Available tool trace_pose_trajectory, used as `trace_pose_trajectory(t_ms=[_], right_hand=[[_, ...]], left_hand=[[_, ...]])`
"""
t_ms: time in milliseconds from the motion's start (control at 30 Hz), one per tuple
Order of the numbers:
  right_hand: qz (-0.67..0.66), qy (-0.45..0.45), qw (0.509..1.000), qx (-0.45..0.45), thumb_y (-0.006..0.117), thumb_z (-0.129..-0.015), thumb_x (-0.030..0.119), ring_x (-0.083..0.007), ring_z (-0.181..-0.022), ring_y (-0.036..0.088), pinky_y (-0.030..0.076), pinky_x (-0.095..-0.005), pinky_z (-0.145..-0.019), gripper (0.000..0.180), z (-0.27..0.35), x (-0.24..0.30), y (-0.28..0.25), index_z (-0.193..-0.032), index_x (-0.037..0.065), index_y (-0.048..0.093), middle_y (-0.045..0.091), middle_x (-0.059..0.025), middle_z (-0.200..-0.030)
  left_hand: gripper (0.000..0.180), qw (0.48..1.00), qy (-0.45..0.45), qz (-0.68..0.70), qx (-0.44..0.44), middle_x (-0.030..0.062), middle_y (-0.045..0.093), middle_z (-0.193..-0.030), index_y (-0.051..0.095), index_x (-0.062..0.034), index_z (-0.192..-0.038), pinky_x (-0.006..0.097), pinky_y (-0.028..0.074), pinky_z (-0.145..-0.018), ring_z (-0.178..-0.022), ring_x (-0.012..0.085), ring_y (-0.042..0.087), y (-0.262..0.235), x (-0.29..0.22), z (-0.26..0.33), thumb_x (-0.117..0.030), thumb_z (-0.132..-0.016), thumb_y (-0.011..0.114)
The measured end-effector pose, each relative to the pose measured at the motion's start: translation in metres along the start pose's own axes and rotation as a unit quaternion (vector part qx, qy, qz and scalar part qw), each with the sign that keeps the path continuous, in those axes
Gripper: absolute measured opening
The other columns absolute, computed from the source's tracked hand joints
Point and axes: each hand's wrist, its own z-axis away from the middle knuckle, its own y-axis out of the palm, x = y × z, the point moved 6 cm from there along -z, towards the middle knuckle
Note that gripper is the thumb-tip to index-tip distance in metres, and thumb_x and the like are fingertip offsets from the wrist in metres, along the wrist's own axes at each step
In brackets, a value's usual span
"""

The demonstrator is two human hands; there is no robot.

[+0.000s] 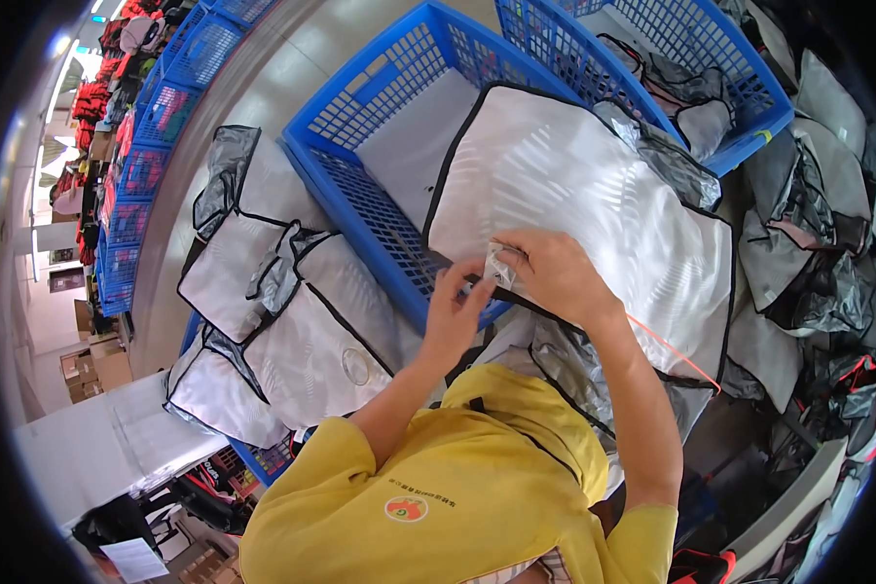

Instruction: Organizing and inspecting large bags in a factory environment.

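Note:
A large white fabric panel (594,204) with black binding lies across the rim of a blue basket. At its near left edge, my right hand (560,277) pinches a small whitish, shiny piece (498,265) between thumb and fingers. Close beside it, my left hand (457,310) has its fingers curled together; a small dark thing shows among them, too small to name. An orange cord (674,352) runs from beside my right forearm to the panel's lower right corner. Silvery fabric (560,355) bunches below the panel, partly hidden by my right arm.
The blue basket (326,165) has a pale sheet (414,127) inside. Another blue basket (759,146) at the far right contains grey and black pieces. White panels (311,341) are piled at left, and more fabric pieces (808,224) at right. Blue crates (136,170) line the far left.

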Motion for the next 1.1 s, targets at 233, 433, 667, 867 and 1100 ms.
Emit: trace_pose_trajectory(t_ms=[233,433,667,867,1100], right_hand=[[-0.030,0.001,1.000,-0.001,0.076,-0.089,0.026,-0.0353,-0.103,0.067,0.053,-0.0407,-0.087,0.051,0.004,0.012,-0.004,-0.130,-0.001,0.063,0.070,-0.0188,-0.120],[-0.008,0.077,0.995,0.070,0.070,-0.094,0.021,-0.0366,-0.092,0.069,0.053,-0.0390,-0.081,0.029,-0.004,0.014,-0.014,-0.116,0.001,0.070,0.073,-0.0184,-0.100],[-0.016,0.046,0.998,0.035,0.068,-0.096,0.019,-0.0383,-0.090,0.069,0.053,-0.0407,-0.081,0.023,-0.009,0.001,-0.007,-0.111,0.002,0.072,0.074,-0.0182,-0.097],[0.017,-0.001,1.000,0.024,0.068,-0.095,0.023,-0.0384,-0.091,0.068,0.052,-0.0443,-0.081,0.025,-0.015,0.003,-0.006,-0.107,0.002,0.073,0.074,-0.0168,-0.096],[0.051,0.005,0.996,0.068,0.069,-0.093,0.026,-0.0390,-0.087,0.066,0.051,-0.0463,-0.076,0.022,-0.020,0.003,-0.001,-0.095,0.003,0.071,0.073,-0.0143,-0.091]], left_hand=[[0.011,0.999,-0.047,0.020,-0.011,0.0080,0.064,-0.100,0.069,-0.0087,-0.102,0.035,0.040,-0.095,-0.105,0.0218,0.048,0.002,0.009,-0.009,-0.018,-0.096,0.072],[0.018,0.996,-0.077,-0.032,-0.026,0.0087,0.057,-0.106,0.068,-0.0082,-0.106,0.035,0.041,-0.098,-0.106,0.0218,0.050,0.003,0.009,-0.009,-0.021,-0.094,0.075],[0.020,0.957,-0.142,0.255,-0.010,-0.0002,0.050,-0.111,0.067,-0.0081,-0.112,0.027,0.044,-0.087,-0.098,0.0101,0.051,0.011,0.006,-0.006,-0.021,-0.097,0.073],[0.017,0.945,-0.169,0.280,0.016,-0.0044,0.050,-0.105,0.070,-0.0102,-0.105,0.023,0.044,-0.077,-0.087,0.0044,0.050,0.011,0.011,-0.009,-0.022,-0.096,0.076],[0.016,0.944,-0.176,0.278,0.008,-0.0063,0.051,-0.097,0.072,-0.0120,-0.099,0.019,0.041,-0.072,-0.083,0.0021,0.046,0.009,0.015,-0.009,-0.028,-0.097,0.075]])
